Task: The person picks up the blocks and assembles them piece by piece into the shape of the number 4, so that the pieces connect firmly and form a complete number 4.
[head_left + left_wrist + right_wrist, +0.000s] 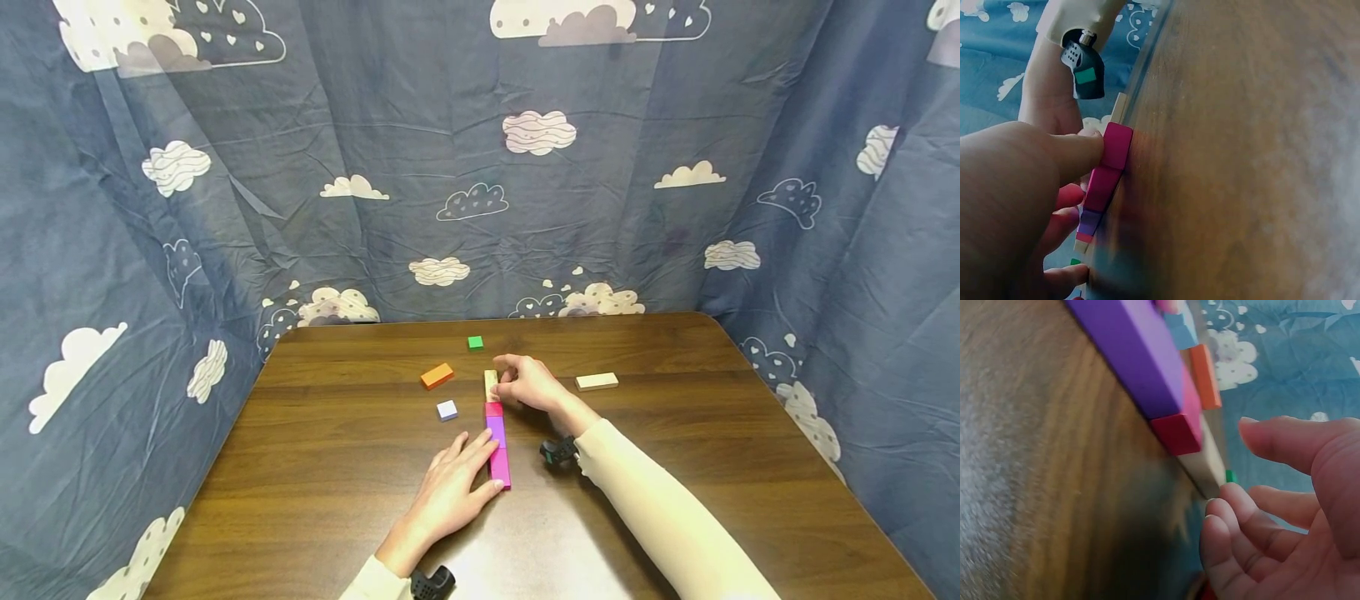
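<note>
Loosely, the right grip (528, 385) curves beside a cream block (490, 379).

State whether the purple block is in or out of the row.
In: the head view shows the purple block end to end between the red block and the magenta block.

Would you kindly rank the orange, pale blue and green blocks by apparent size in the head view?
1. Orange block
2. Pale blue block
3. Green block: the farthest, so its true size is unsure.

Glare whitens the tabletop (543, 554) nearest me — my wrist views are dimmer, its surface soft and blurred in the left.
</note>
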`<state>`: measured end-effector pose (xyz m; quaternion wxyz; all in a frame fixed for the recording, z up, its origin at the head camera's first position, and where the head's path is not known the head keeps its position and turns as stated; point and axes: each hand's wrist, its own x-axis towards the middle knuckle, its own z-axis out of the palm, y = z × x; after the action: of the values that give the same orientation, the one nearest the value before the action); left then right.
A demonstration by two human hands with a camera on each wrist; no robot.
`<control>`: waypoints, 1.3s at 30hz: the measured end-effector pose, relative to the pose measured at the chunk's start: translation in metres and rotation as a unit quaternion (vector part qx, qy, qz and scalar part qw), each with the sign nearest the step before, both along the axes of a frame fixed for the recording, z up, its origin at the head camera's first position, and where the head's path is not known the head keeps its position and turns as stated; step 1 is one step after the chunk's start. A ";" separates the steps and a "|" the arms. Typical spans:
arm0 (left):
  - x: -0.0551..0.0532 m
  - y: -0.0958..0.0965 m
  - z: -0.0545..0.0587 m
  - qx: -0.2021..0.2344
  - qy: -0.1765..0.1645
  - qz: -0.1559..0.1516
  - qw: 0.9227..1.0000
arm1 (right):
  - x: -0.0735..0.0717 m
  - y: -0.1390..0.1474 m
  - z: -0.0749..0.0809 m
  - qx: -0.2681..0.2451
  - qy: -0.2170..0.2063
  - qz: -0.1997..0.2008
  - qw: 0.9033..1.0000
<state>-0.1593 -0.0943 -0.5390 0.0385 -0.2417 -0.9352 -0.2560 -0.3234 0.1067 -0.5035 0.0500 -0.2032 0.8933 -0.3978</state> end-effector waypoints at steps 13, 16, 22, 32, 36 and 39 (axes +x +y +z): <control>-0.002 -0.003 -0.001 0.014 0.011 0.007 1.000 | -0.001 0.019 0.009 -0.021 0.076 -0.074 0.994; -0.002 -0.004 -0.001 0.014 0.014 0.006 1.000 | -0.001 0.026 0.005 -0.027 0.093 -0.101 0.990; 0.001 -0.005 0.000 0.014 0.014 0.001 1.000 | -0.002 0.039 -0.008 -0.027 0.085 -0.149 0.985; -0.001 -0.004 0.000 0.008 0.017 -0.002 1.000 | 0.000 0.049 -0.019 0.002 0.100 -0.185 0.978; -0.001 -0.003 -0.001 0.005 0.014 -0.008 1.000 | 0.003 0.051 -0.023 0.004 0.087 -0.190 0.978; -0.001 -0.003 -0.003 0.006 0.017 -0.008 1.000 | 0.004 0.051 -0.027 0.013 0.096 -0.191 0.977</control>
<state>-0.1603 -0.0973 -0.5418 0.0535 -0.2533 -0.9308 -0.2582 -0.3196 0.1575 -0.5302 -0.1101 -0.0654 0.9212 -0.3675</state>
